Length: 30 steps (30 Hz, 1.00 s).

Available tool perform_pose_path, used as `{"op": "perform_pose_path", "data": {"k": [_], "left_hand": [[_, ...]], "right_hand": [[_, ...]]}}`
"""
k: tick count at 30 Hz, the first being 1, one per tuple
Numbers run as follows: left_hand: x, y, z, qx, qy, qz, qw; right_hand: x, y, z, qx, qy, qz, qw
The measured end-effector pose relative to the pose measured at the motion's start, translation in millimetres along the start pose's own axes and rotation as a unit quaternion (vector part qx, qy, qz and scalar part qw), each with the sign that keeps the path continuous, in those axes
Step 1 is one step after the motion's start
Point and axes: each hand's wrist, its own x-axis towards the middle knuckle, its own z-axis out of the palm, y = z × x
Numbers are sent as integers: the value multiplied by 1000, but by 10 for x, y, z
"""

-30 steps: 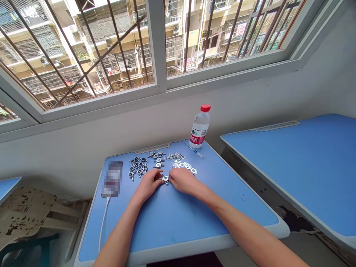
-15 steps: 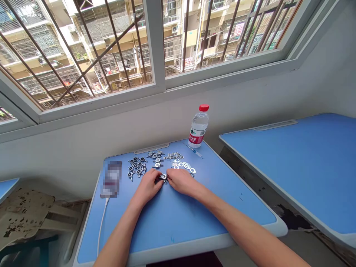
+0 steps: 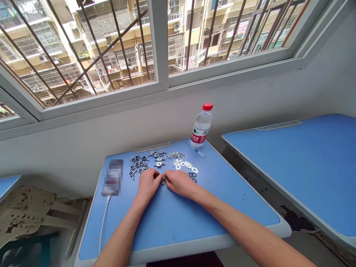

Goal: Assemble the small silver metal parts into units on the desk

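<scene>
Small metal part [image 3: 163, 182] sits in the pinched grip of left hand [image 3: 148, 182] and right hand [image 3: 179, 182] over the blue table [image 3: 178, 218].

Between your left hand [image 3: 147, 181] and right hand [image 3: 179, 181] you have a small metal part [image 3: 163, 181], pinched at the fingertips — mostly hidden, with a ring-like loop showing at the side nearest you. Ahead and to your left lie the dark round cups with short stems [image 3: 137, 164], loosely bunched, stems pointing various ways. Your silver-faced pieces [image 3: 159, 163] sit to their right, a few crowded toward the back. Farther right are small silver links [image 3: 175, 155], heaped, then flat silver plates [image 3: 188, 164], some overlapping — and dark rings [image 3: 192, 174] clustered just beyond your right wrist.
</scene>
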Motion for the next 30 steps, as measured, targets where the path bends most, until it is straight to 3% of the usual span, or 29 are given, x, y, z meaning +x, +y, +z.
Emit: {"op": "perform_pose_path", "data": {"k": [7,18,30], "left_hand": [[-3,6,-15,14,-5,28,1000],[-6,-22,-60,48,-62,155,985],[19,-107,-244,-18,-155,155,975]], "right_hand": [[19,33,58,-5,-3,-33,999],[2,40,32,-13,-5,-58,998],[-19,63,-45,-32,-4,-61,998]]}}
